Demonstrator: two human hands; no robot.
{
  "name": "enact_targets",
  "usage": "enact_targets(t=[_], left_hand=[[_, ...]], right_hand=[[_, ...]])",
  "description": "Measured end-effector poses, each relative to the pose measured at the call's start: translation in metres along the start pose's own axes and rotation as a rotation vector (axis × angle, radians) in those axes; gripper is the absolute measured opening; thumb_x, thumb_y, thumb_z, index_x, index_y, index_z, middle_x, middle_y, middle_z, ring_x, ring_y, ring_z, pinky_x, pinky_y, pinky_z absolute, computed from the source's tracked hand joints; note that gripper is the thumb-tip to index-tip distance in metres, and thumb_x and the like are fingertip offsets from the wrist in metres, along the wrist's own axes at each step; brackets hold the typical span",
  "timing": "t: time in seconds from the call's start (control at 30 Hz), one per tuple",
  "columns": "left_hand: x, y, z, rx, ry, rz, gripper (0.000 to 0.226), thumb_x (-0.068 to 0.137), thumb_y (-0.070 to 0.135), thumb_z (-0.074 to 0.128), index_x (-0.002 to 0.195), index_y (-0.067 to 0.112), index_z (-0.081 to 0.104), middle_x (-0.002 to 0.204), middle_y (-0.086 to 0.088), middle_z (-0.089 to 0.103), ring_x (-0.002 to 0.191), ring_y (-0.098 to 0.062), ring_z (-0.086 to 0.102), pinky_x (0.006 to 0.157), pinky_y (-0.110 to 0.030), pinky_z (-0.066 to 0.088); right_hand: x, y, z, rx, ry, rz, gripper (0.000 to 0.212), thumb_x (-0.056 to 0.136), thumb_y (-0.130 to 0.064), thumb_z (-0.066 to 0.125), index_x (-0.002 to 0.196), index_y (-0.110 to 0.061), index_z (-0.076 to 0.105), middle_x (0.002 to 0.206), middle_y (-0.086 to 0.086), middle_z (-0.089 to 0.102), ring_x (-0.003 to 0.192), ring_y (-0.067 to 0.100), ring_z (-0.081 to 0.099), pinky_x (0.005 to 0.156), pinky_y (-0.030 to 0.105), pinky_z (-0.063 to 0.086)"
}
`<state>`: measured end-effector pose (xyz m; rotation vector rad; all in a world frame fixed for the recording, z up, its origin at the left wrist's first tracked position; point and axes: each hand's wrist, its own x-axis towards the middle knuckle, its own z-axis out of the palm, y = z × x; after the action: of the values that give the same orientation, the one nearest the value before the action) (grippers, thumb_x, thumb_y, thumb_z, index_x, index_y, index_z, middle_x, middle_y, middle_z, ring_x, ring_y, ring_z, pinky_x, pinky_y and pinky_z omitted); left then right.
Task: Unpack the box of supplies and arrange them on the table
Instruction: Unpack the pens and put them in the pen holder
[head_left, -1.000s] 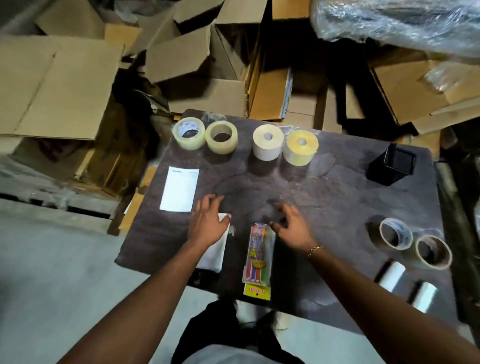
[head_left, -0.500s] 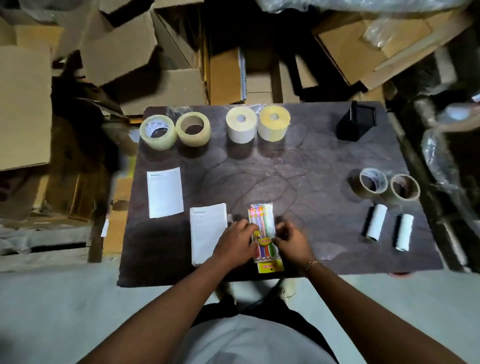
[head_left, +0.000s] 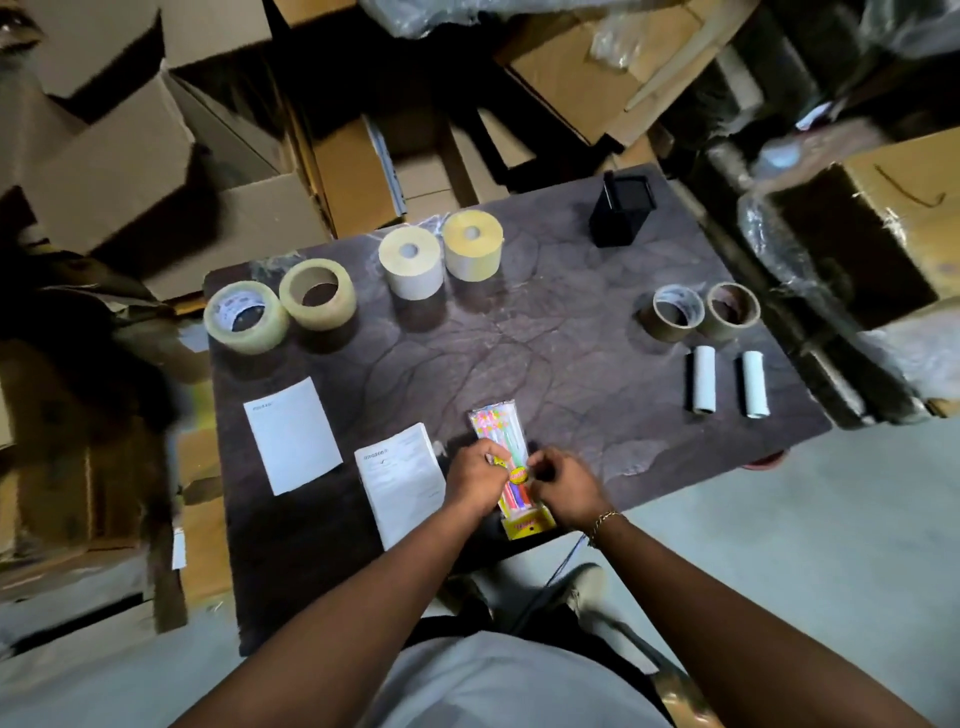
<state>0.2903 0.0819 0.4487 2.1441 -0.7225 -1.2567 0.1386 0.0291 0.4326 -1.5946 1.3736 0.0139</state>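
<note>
Pen pack (head_left: 496, 423) beside white booklet (head_left: 402, 483)

The table (head_left: 545, 332) is dark and a bit shiny. The tape rolls (head_left: 246, 318) look shiny plastic. The boxes (head_left: 358, 182) are dull brown cardboard.

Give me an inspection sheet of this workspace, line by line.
Surface: dark table, supplies laid out in groups.
Job's things: pen pack at near edge; two clear tape rolls, two label rolls, black pen holder, two smaller tape rolls, two white paper rolls, two paper sheets.
Clutter: nothing seen.
Hands: left hand and right hand both grip the pen pack.
Cables: thin dark line below the near edge, unclear.
Surroundings: cardboard boxes, plastic wrap, concrete floor.
</note>
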Motion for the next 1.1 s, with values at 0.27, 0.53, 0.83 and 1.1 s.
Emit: enact_targets(t=[0.27, 0.53, 0.83, 1.1], left_hand=[[0.014, 0.033, -0.034, 0.073, -0.157, 0.157, 0.034, 0.076, -0.009, 0.050, 0.068, 0.022, 0.061, 0.069, 0.004, 0.061, 0.060, -0.013, 0.052, 0.055, -0.021, 0.038], [0.007, 0.116, -0.071, 0.436, -0.475, 0.426, 0.029, 0.082, -0.001, 0.047, 0.068, 0.022, 0.057, 0.069, 0.008, 0.057, 0.060, -0.009, 0.047, 0.056, -0.025, 0.036], [0.005, 0.119, -0.063, 0.541, 0.185, 0.580, 0.019, 0.076, 0.017, 0.061, 0.090, 0.029, 0.066, 0.108, 0.010, 0.054, 0.111, -0.015, 0.039, 0.090, -0.033, 0.028], [-0.029, 0.130, -0.041, -0.751, -0.246, 0.079, 0.025, 0.090, 0.006, 0.054, 0.102, 0.021, 0.069, 0.103, -0.006, 0.073, 0.092, -0.020, 0.069, 0.085, -0.036, 0.049]], right_hand=[[-0.011, -0.034, -0.055, 0.263, 0.097, -0.107, 0.021, 0.081, 0.009, 0.069, 0.093, -0.006, 0.060, 0.084, -0.004, 0.061, 0.069, -0.007, 0.057, 0.074, 0.013, 0.044], [-0.009, -0.097, -0.106, 0.369, -0.173, -0.076, 0.045, 0.086, 0.005, 0.065, 0.118, -0.019, 0.046, 0.092, 0.007, 0.065, 0.053, 0.008, 0.064, 0.042, 0.018, 0.045], [-0.011, -0.101, -0.106, 0.718, -0.089, 0.122, 0.030, 0.081, 0.002, 0.067, 0.096, -0.021, 0.054, 0.080, 0.004, 0.072, 0.059, 0.015, 0.069, 0.050, 0.021, 0.051], [-0.015, -0.103, -0.093, 1.142, -0.174, 0.186, 0.037, 0.085, 0.001, 0.063, 0.118, -0.013, 0.054, 0.102, 0.015, 0.072, 0.080, 0.019, 0.074, 0.058, 0.028, 0.060]])
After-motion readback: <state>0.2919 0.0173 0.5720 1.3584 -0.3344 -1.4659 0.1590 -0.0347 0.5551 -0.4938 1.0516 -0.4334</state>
